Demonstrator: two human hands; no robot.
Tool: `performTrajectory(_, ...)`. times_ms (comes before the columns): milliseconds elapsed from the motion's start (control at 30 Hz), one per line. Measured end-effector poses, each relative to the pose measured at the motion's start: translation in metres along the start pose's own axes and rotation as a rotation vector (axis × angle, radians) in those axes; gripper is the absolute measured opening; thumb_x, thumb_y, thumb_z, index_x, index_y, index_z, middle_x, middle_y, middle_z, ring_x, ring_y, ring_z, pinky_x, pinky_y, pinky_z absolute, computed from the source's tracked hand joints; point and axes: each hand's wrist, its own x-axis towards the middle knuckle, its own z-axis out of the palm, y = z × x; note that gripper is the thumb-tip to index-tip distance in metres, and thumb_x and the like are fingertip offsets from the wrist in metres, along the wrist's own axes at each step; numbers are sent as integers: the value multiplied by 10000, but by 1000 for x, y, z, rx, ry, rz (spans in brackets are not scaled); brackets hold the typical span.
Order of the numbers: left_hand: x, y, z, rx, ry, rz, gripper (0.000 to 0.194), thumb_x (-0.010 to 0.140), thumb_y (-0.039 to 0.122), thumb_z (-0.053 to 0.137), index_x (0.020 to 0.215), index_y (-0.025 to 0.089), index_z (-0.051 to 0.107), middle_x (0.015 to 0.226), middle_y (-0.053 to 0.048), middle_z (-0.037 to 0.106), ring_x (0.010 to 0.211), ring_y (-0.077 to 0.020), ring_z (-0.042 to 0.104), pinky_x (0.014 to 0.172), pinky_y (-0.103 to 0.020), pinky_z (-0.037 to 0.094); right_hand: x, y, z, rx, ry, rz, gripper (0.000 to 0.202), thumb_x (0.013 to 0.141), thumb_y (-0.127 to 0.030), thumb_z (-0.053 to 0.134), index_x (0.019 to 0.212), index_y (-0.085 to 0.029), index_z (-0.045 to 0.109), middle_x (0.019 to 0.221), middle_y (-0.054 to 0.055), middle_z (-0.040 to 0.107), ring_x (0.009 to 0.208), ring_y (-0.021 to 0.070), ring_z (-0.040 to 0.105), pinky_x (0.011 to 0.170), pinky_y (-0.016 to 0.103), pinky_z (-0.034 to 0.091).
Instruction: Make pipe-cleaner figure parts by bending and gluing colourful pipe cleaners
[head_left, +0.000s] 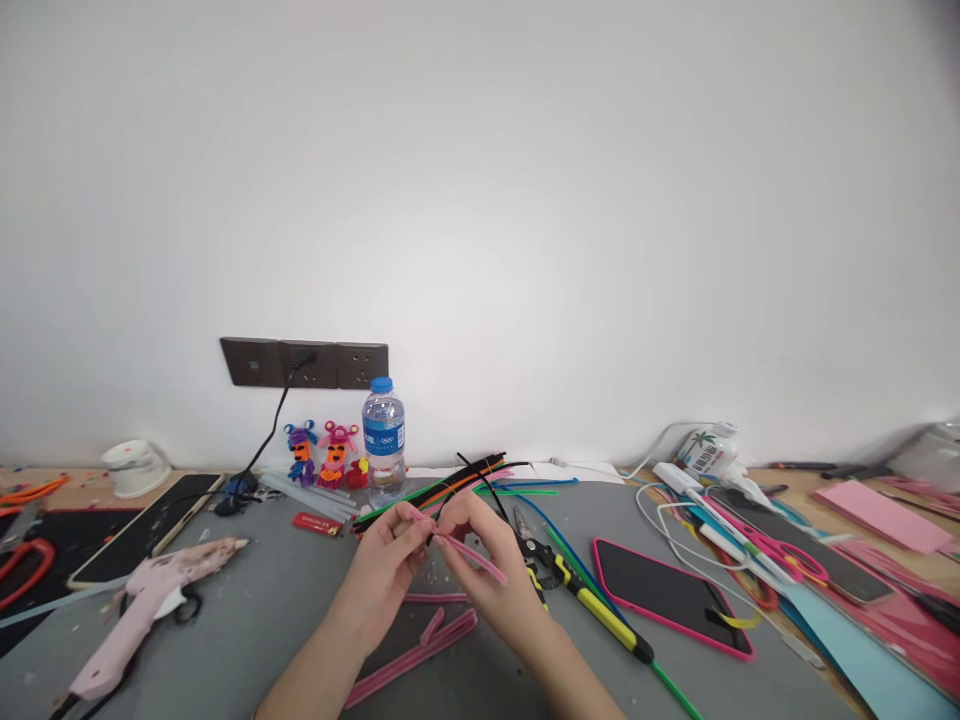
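Pink pipe cleaner (489, 567) sits where I hold it, between my left hand (382, 570) and right hand (484, 555), each grip pinching it at the fingertips above the grey tabletop (255, 630). Through the head camera I see more pink strips (414, 657) lying between my forearms, while yellow-and-black pliers (606, 615) rest just right of the right hand, near a pink-edged phone (671, 595) lying screen up

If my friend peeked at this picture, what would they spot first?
Probably the left hand and right hand, low in the middle, pinching a pink strip. Next, maybe the little blue-and-orange figure and pink-and-orange figure, left of the water bottle. The pink-edged phone, lying to the right of the hands, stands out too.
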Motion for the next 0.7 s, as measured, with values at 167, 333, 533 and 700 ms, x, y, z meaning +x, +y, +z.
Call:
performTrajectory(167, -1, -3, -1, 3, -4, -6, 297, 626, 250, 875, 649, 150, 596, 644, 43, 562, 581, -63, 502, 569, -165, 449, 2, 1, -2, 60, 2, 9, 120, 899, -216, 566, 780, -209, 556, 813, 37, 586, 765, 184, 559, 656, 290, 429)
performTrajectory(333, 1, -2, -4, 32, -38, 22, 339, 639, 251, 867, 651, 161, 540, 626, 61, 503, 574, -61, 456, 560, -165, 414, 2, 2, -4, 78, -24, 23, 135, 900, -253, 582, 775, -205, 572, 800, 42, 600, 743, 180, 559, 646, 285, 431)
performTrajectory(533, 0, 8, -7, 226, -74, 33, 582, 626, 330, 859, 586, 210, 291, 555, 98, 369, 513, -65, 280, 488, -179, 286, 5, 3, -9, 74, -67, 30, 144, 882, -250, 613, 751, -192, 599, 747, 25, 598, 703, 165, 540, 653, 279, 413)
performTrajectory(700, -6, 20, -8, 492, -217, -26, 668, 618, 349, 836, 538, 221, 185, 535, 87, 346, 526, -70, 261, 513, -204, 229, 4, -3, -20, 207, -222, 212, 100, 811, -228, 710, 762, -190, 631, 749, 7, 602, 717, 157, 558, 666, 263, 432)
